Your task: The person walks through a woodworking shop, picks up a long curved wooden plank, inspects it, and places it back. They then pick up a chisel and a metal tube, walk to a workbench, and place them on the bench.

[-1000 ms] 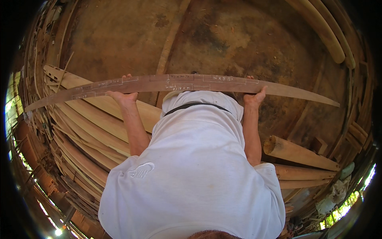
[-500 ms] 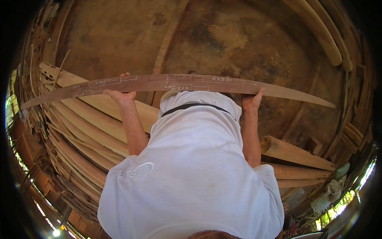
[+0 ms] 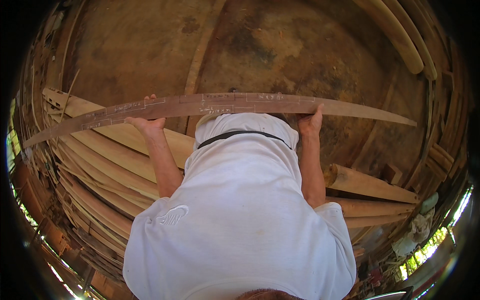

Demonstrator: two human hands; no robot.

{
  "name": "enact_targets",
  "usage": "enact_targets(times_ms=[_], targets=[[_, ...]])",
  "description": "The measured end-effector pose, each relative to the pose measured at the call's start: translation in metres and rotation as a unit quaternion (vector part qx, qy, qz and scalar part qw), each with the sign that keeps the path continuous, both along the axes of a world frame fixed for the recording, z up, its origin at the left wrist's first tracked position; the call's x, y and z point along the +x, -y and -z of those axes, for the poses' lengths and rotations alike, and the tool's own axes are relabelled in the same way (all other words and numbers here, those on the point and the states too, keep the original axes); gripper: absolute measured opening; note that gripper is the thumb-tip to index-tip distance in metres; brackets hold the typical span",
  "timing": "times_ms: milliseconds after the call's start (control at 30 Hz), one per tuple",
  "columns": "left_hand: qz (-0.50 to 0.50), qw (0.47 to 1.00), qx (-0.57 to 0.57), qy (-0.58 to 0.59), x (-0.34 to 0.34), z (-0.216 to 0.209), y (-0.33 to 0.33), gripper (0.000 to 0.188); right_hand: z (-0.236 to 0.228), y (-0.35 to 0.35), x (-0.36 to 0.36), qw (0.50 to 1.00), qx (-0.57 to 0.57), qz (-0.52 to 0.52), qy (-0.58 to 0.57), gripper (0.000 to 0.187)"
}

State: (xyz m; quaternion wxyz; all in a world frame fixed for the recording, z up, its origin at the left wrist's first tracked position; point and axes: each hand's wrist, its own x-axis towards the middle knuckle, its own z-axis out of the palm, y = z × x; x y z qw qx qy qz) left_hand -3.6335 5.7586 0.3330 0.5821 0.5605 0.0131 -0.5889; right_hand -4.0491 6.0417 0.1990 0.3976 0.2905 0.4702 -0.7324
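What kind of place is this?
Probably a woodworking shop: the left hand and right hand hold a long marked plank, many long timbers lie at left, and a tapered log lies at right.

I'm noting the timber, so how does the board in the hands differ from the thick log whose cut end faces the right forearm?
The board is flat and dark brown; the log is rounded and paler. The board carries white markings; none show on the log. The left hand and right hand hold the board; neither touches the log. Both look wooden.
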Motion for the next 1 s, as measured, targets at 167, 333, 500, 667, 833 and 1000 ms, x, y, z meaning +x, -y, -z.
enact_targets(times_ms=[167, 333, 500, 667, 833, 1000], targets=[[0.001, 1.000, 0.017, 0.015, 0.002, 0.002, 0.003, 0.085, -0.004, 0.003, 0.000, 1.000, 0.018, -0.003, 0.000, 0.059], [-0.007, 0.999, 0.030, 0.019, 0.003, 0.003, 0.002, 0.087, -0.003, 0.005, 0.002, 1.000, 0.028, 0.001, -0.001, 0.061], [-0.004, 1.000, 0.007, -0.024, 0.005, 0.004, 0.002, 0.087, -0.010, 0.007, 0.002, 0.999, 0.033, -0.001, 0.004, 0.063], [-0.023, 0.999, 0.029, 0.025, -0.007, -0.005, 0.001, 0.087, -0.005, 0.006, 0.002, 1.000, 0.017, 0.000, 0.000, 0.062], [-0.006, 1.000, 0.022, 0.021, 0.002, 0.004, 0.004, 0.085, -0.007, 0.007, 0.003, 1.000, 0.023, -0.002, -0.002, 0.062], [0.004, 1.000, 0.011, 0.022, 0.001, 0.003, 0.002, 0.085, -0.005, 0.005, 0.003, 0.999, 0.031, -0.015, -0.016, 0.064]])
